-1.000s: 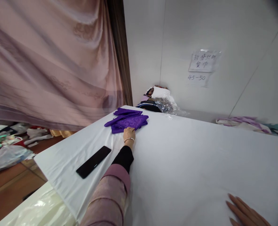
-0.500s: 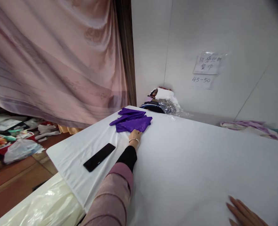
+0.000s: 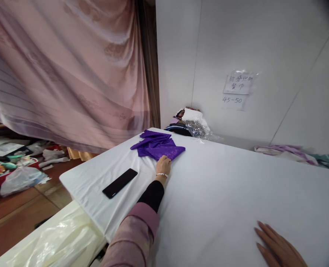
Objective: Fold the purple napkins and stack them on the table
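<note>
A small pile of folded purple cloths point(image 3: 156, 145) lies at the far left corner of a table covered with a white sheet point(image 3: 225, 185). My left hand point(image 3: 163, 165), with a bracelet on the wrist, is stretched out and its fingers are closed on the near edge of the top purple cloth. My right hand point(image 3: 278, 246) rests flat on the white sheet at the bottom right, fingers stretched out, holding nothing.
A black phone point(image 3: 120, 183) lies on the sheet left of my arm. A pink curtain point(image 3: 69, 74) hangs at the left, with clutter and plastic bags point(image 3: 19, 178) on the floor below. Bags point(image 3: 190, 122) sit in the wall corner, coloured cloths point(image 3: 295, 152) at far right.
My left hand has drawn the top purple cloth a little to the right and toward me. The view has shifted slightly; my right hand stays flat on the sheet.
</note>
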`<state>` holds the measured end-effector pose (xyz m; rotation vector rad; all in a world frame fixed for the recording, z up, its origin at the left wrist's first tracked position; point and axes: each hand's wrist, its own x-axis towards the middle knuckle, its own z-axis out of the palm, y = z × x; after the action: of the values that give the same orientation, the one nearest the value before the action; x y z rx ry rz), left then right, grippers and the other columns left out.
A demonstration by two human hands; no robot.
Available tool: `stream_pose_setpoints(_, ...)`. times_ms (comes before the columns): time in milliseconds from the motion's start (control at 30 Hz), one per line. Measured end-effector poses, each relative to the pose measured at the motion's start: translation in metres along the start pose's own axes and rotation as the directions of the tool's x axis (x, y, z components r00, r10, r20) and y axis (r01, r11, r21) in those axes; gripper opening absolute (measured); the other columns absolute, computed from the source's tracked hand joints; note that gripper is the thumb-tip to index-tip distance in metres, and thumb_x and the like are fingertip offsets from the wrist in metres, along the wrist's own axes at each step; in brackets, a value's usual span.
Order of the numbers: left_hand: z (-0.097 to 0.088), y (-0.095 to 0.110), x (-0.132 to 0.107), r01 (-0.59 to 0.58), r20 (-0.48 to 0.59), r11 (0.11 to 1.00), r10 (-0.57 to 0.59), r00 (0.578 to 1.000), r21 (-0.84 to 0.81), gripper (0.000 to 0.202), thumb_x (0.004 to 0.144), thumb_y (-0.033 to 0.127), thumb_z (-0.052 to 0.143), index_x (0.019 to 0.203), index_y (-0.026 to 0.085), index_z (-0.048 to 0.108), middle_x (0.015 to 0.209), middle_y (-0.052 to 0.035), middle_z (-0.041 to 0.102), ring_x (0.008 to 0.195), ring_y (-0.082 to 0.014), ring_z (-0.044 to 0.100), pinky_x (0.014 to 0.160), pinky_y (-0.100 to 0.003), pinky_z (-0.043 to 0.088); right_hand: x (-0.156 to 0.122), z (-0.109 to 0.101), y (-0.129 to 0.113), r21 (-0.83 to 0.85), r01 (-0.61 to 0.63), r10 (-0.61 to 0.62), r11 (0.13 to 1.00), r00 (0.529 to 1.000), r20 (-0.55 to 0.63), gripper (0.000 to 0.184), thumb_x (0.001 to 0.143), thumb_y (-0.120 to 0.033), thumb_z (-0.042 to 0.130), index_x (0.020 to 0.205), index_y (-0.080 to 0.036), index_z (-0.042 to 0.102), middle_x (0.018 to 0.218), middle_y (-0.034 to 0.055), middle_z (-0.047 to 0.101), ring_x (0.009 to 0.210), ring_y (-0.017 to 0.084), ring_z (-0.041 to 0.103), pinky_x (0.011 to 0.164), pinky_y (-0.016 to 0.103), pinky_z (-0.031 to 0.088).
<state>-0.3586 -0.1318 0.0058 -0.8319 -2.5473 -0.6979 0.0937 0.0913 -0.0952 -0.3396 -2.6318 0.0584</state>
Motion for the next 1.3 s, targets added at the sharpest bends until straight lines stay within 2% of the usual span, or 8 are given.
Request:
stream_pose_setpoints(200,-0.008,0.020,-0.025,-0.092,-0.010,0.996,0.092,0.996,-0.018,0.019,0.079,0.012,0.052,0.076,0.021,0.068,0.087,-0.0068,0.062,0.087,-0.0208,0.056,0.076,-0.033,0.041,0.007,-0.009,-0.006,-0.018,-0.040,0.040,0.999,0.999,0.008,0.045,0.085,-0.042,0.048,0.128,-0.030,0.054,0.134,0.0018,0.050,0.120,0.030,0.050,0.091,0.045,0.051)
stream_pose_setpoints(533,-0.031,0.075,-0.075,-0.300,-0.014,0.946,0.301,0.954,-0.118,0.020,0.085,0.028,0.055,0.072,0.020,0.068,0.082,-0.0062,0.064,0.082,-0.0198,0.054,0.076,-0.036,0.036,0.016,-0.021,-0.018,0.093,-0.105,0.101,0.990,0.994,0.039,0.045,0.088,-0.048,0.046,0.122,-0.023,0.060,0.132,0.0062,0.053,0.123,0.030,0.047,0.096,0.050,0.045)
stream_pose_setpoints(633,-0.037,0.115,-0.103,-0.435,0.009,0.879,0.445,0.895,-0.196,0.023,0.087,0.033,0.054,0.073,0.022,0.067,0.084,-0.0041,0.065,0.082,-0.0174,0.054,0.077,-0.035,0.036,0.020,-0.031,-0.025,0.163,-0.168,0.159,0.972,0.985,0.068,0.045,0.088,-0.048,0.046,0.122,-0.021,0.059,0.133,0.0079,0.052,0.125,0.030,0.045,0.100,0.051,0.041)
stream_pose_setpoints(767,-0.040,0.162,-0.144,-0.634,-0.051,0.664,0.673,0.737,-0.396,0.033,0.088,0.042,0.049,0.067,0.020,0.064,0.078,-0.0029,0.065,0.075,-0.0148,0.053,0.074,-0.034,0.036,0.029,-0.050,-0.052,0.340,-0.240,0.227,0.909,0.971,0.078,0.052,0.089,-0.044,0.047,0.135,-0.020,0.043,0.143,0.0082,0.040,0.132,0.026,0.035,0.106,0.046,0.035)
stream_pose_setpoints(900,-0.041,0.182,-0.174,-0.654,-0.067,0.528,0.748,0.660,-0.542,0.042,0.089,0.049,0.044,0.065,0.019,0.062,0.073,-0.0027,0.064,0.069,-0.0135,0.052,0.068,-0.032,0.036,0.042,-0.059,-0.088,0.532,-0.174,0.098,0.828,0.981,0.169,0.071,0.085,-0.043,0.055,0.145,-0.022,0.023,0.147,0.0088,0.033,0.131,0.024,0.037,0.103,0.041,0.040)
stream_pose_setpoints(1067,-0.042,0.178,-0.171,-0.648,-0.017,0.389,0.849,0.528,-0.655,0.037,0.092,0.045,0.037,0.090,0.021,0.065,0.087,-0.0043,0.068,0.081,-0.0154,0.058,0.075,-0.032,0.041,0.054,-0.058,-0.103,0.474,-0.134,0.078,0.870,0.988,0.135,0.035,0.088,-0.036,0.052,0.119,-0.020,0.059,0.134,0.0099,0.049,0.122,0.023,0.047,0.102,0.040,0.040)
stream_pose_setpoints(1167,-0.038,0.164,-0.152,-0.641,0.026,0.527,0.783,0.621,-0.558,0.028,0.092,0.037,0.042,0.104,0.021,0.062,0.104,-0.0074,0.067,0.096,-0.0191,0.058,0.086,-0.036,0.041,0.055,-0.056,-0.100,0.509,-0.174,0.137,0.843,0.985,0.108,0.022,0.090,-0.031,0.050,0.094,-0.021,0.069,0.120,0.0077,0.059,0.110,0.020,0.056,0.095,0.035,0.046)
stream_pose_setpoints(1300,-0.027,0.145,-0.126,-0.512,0.215,0.793,0.591,0.778,-0.329,0.029,0.087,0.032,0.049,0.109,0.018,0.061,0.110,-0.0123,0.064,0.104,-0.0257,0.056,0.089,-0.041,0.042,0.054,-0.054,-0.094,0.607,-0.186,0.202,0.773,0.978,0.044,0.021,0.089,-0.025,0.050,0.093,-0.021,0.070,0.115,0.0072,0.061,0.102,0.017,0.060,0.089,0.032,0.049)
